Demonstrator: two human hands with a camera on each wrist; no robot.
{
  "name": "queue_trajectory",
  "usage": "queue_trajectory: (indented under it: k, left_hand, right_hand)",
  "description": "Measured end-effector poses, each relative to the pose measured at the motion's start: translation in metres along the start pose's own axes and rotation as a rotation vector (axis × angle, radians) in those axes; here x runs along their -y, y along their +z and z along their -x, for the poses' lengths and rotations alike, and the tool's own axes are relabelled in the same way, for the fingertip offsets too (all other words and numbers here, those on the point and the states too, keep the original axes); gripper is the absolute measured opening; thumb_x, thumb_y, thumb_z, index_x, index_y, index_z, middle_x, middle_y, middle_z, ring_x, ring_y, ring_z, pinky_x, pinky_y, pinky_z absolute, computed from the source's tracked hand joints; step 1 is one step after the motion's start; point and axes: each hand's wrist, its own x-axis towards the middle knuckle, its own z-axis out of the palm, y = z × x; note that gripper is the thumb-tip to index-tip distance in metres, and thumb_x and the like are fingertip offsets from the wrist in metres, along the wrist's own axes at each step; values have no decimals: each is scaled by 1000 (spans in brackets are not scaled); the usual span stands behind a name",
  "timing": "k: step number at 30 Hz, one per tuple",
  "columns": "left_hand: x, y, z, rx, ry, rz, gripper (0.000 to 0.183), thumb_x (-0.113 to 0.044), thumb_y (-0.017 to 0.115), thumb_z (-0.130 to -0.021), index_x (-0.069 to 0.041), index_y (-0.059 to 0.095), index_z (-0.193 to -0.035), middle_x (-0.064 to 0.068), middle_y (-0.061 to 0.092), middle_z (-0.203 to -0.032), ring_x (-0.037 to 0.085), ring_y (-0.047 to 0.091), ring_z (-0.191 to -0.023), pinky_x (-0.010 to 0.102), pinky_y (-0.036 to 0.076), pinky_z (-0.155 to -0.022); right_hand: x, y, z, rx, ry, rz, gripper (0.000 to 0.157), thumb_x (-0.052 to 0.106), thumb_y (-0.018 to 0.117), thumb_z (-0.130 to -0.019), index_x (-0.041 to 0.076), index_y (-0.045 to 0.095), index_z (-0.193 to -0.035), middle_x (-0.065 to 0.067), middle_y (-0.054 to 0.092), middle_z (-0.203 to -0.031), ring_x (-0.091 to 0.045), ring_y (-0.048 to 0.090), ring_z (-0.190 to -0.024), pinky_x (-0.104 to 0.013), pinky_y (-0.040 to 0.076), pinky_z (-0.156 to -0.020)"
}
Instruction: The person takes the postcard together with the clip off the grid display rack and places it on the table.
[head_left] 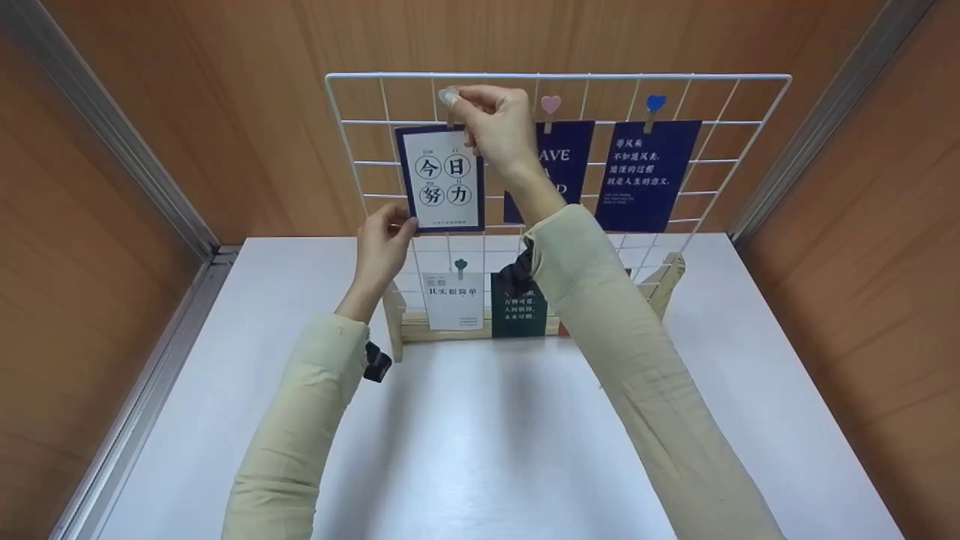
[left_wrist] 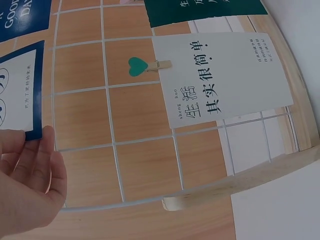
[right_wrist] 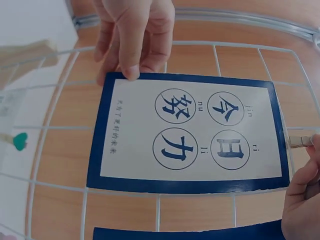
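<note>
A white card with a dark blue border [head_left: 442, 214] hangs upright against the upper left of a white wire grid [head_left: 559, 76]. With thumb and fingers, my left hand [head_left: 384, 244] pinches its lower left corner; the left wrist view shows this hand [left_wrist: 30, 180] at the card's edge [left_wrist: 37, 95]. At the card's top, my right hand [head_left: 504, 127] pinches a small wooden clothespin [right_wrist: 300, 141] with a pale heart [head_left: 448, 96] on it. The clothespin's jaws sit right at the card's top edge, overlapping the grid's wire. Part of the clothespin is hidden behind the fingers.
Two dark blue cards [head_left: 649, 176] [head_left: 570, 150] hang to the right under blue and pink heart clothespins. Below hang a white card [head_left: 454, 304] with a green heart [head_left: 460, 264] and a dark green card [head_left: 517, 322]. Wooden feet [head_left: 664, 285] hold the grid on the white table [head_left: 480, 450].
</note>
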Motion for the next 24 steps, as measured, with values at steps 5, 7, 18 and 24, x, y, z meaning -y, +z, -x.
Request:
queue_trajectory:
  k: [5, 7, 18, 24]
  left_hand:
    - [0, -3, 5, -1, 0, -2, 12, -5, 50, -88, 1, 57, -96, 9, 59, -89, 17, 56, -80, 26, 44, -74]
    - [0, -5, 8, -4, -5, -5, 12, -6, 51, -89, 0, 58, -96, 8, 59, -88, 17, 56, -79, 27, 43, -74]
    - [8, -14, 21, 10, -41, 3, 12, -7, 50, -89, -1, 57, -97, 8, 60, -91, 17, 56, -81, 28, 43, -76]
    - [12, -17, 27, 26, -63, 0, 15, -8, 50, -90, -1, 57, -101, 8, 60, -94, 17, 57, -84, 29, 44, -79]
  right_hand:
    - [3, -3, 7, 18, -36, -4, 17, 14, 65, -80, 4, 68, -93, -6, 49, -58, -12, 40, -43, -19, 33, -40]
    - [4, -5, 12, 35, -36, 4, 18, 15, 65, -80, 4, 68, -94, -6, 48, -57, -12, 41, -43, -20, 34, -41]
    - [-2, -29, 31, 99, 7, 17, 20, 17, 64, -81, 4, 67, -97, -9, 50, -62, -15, 43, -46, -22, 38, -44]
    - [-15, -47, 38, 118, 14, 39, 21, 18, 64, -81, 4, 67, -96, -15, 53, -68, -17, 45, -47, -23, 40, -44]
